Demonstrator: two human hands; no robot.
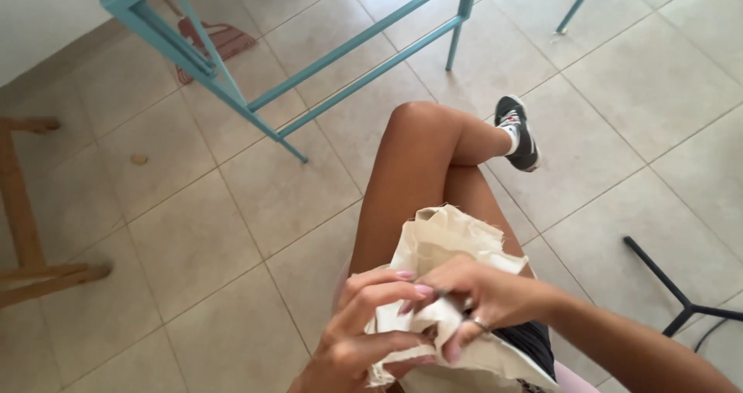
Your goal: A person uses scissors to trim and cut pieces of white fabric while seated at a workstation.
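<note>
At the bottom centre of the frame both hands close on a cream cloth (453, 246) that lies bunched on the person's lap, its frayed upper edge rising toward the middle of the picture. The left hand (364, 335) comes up from the bottom edge, fingers curled narrow, fingertips pressed on a fold of the cloth at its left side. The right hand (480, 296) enters from the lower right along a bare forearm, wrist bent inward, thumb and fingers pinched tight on the same fold; a ring shows on one finger. The two hands touch or nearly touch at the fold. Whether anything thin sits between the right fingertips I cannot tell.

Beyond the cloth a bare leg (422, 176) crosses the centre, knee up, ending in a dark shoe (518, 130) right of centre. Tiled floor (232, 230) lies open to the left of the lap and to the right of the shoe. A black stand leg (665, 281) angles in at the right edge. A wooden frame (23, 230) hugs the left edge. Farther off, across the upper part, stand the teal bars of a table (348, 48), with a reddish dustpan (220, 41) under it at upper left.
</note>
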